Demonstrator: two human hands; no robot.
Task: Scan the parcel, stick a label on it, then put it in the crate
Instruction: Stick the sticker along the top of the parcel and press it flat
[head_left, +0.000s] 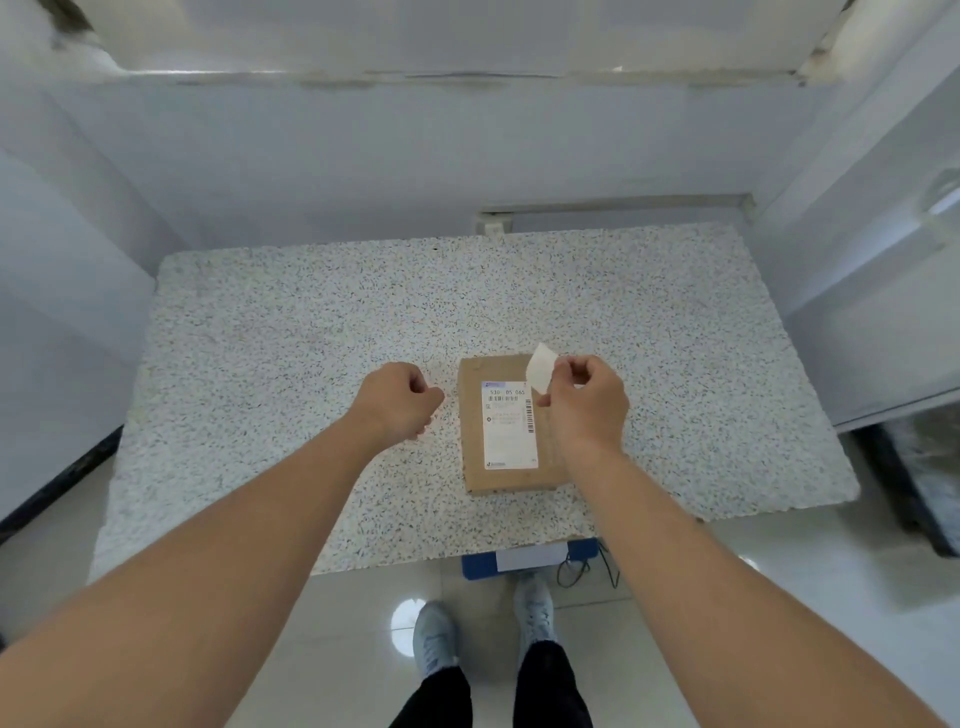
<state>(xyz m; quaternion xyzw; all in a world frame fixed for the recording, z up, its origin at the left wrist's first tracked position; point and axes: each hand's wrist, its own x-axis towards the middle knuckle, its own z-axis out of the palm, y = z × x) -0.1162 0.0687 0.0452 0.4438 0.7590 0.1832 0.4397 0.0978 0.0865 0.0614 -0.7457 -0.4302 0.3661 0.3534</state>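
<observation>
The parcel's (511, 426) shipping label (510, 425) reads "530 05 065".

Bright, even, cool-white light all round, soft and nearly shadowless. Only faint shade sits under the right hand (587, 402) and beside the left hand (400, 397). Down on the glossy floor tiles (779, 597), well below the fingertips, a round white glare spot (408, 626) shines by the shoes. Wide-angle bend is strong: the forearms balloon toward the lower corners and the walls bow outward. Far above the fingers the ledge (467, 78) goes soft and smeared; the print just left of the right fingers reads only partly.
</observation>
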